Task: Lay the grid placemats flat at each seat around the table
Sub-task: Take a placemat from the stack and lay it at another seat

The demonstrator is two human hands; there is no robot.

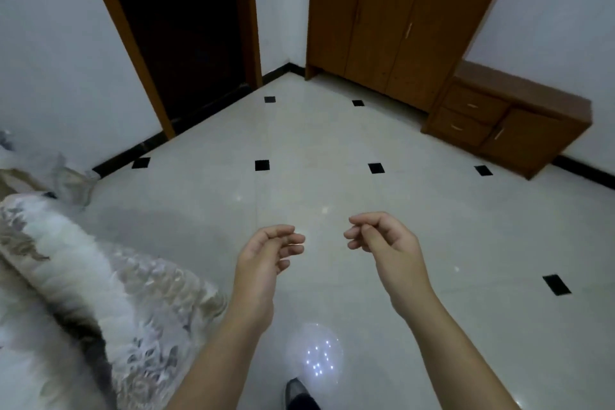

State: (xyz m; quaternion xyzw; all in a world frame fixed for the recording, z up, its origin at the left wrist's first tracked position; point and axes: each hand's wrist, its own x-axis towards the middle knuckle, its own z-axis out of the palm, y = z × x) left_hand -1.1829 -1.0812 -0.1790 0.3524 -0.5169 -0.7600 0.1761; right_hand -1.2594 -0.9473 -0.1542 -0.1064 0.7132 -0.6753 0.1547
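Cream polished tile (332,150) fills most of the view, and it is probably the main hazard. It is glossy enough to mirror a cluster of ceiling lights (317,359) near the person's feet, so a quick turn on it could end in a slip. White walls (50,43) meet it at a black skirting (119,160).

A tall brown wooden wardrobe (392,20) stands in the far corner with its doors closed. To its left is a dark open doorway (179,27) in a wooden frame. Patterned grey-and-white fabric (83,260) is draped over a piece of furniture at the left edge and hangs close to the person's side. A foot could catch it on a step that way.

A low wooden cabinet (519,123) with two drawers and a door sits against the right wall.

Neither the table nor any grid placemat is in view, so I cannot say where they are. The likeliest trouble is walking on empty-handed, or toward the wrong end of the room.

The left hand (266,253) and the right hand (389,243) hang out in front over bare floor, near each other but apart. The fingers of both are loosely curled inward and hold nothing.

Small black inset squares (262,165) dot the tile joints, and a dark shoe tip (296,391) shows at the bottom edge.
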